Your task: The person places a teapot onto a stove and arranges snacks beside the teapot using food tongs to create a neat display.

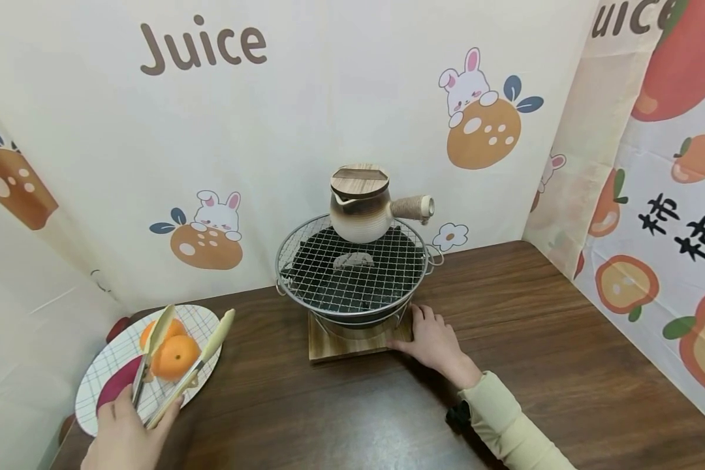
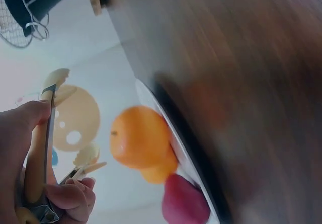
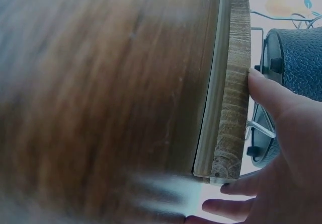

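My left hand (image 1: 126, 434) holds a pair of tongs (image 1: 216, 336) with cream-coloured tips, their arms spread apart above a plate. On that white checked plate (image 1: 102, 365) lie two oranges (image 1: 176, 357) and a purple-red oblong item (image 1: 119, 382). Nothing sits between the tong tips in the left wrist view. At the right front corner of a wooden board (image 1: 335, 350), my right hand (image 1: 437, 346) grips the edge, thumb (image 3: 266, 90) at the front and fingers along the side. The board carries a round black grill (image 3: 307, 58) topped by a wire mesh (image 1: 352, 281).
A side-handled teapot (image 1: 361, 212) with a wooden lid stands at the back of the mesh. Close behind the grill runs a printed wall covering (image 1: 305, 117), with another at the right (image 1: 640, 215). Dark red objects (image 1: 117, 328) peek out behind the plate.
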Available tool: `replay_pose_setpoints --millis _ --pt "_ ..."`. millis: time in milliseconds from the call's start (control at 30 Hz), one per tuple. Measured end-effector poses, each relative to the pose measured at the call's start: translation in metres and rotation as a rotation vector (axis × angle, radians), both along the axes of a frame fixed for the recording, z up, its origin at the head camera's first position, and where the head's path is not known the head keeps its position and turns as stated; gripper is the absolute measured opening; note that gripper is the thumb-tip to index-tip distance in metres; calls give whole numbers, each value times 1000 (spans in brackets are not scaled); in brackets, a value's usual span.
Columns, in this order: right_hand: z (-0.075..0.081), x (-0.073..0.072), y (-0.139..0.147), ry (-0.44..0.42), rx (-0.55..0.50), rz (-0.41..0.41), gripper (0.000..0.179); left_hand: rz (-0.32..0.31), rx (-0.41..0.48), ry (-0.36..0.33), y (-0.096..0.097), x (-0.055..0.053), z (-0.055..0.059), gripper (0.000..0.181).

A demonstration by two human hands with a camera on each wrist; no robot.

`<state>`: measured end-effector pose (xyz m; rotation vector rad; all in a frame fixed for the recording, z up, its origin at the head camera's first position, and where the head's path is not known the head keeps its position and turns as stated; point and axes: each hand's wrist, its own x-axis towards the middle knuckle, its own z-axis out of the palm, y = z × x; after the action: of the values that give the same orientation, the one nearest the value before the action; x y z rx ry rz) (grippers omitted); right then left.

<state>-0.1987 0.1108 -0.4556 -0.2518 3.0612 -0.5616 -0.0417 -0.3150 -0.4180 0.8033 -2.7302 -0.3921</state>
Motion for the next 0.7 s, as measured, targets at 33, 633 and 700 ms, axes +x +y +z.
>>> replay_pose_setpoints --millis 33,633,700 --pt "0 0 0 0 1 0 99 9 -9 21 -2 2 -2 82" --pt "3 -1 3 -5 8 0 99 140 -102 507 -30 23 -28 134" --pt "3 -1 4 -2 8 1 99 135 -127 578 -32 24 -32 129"
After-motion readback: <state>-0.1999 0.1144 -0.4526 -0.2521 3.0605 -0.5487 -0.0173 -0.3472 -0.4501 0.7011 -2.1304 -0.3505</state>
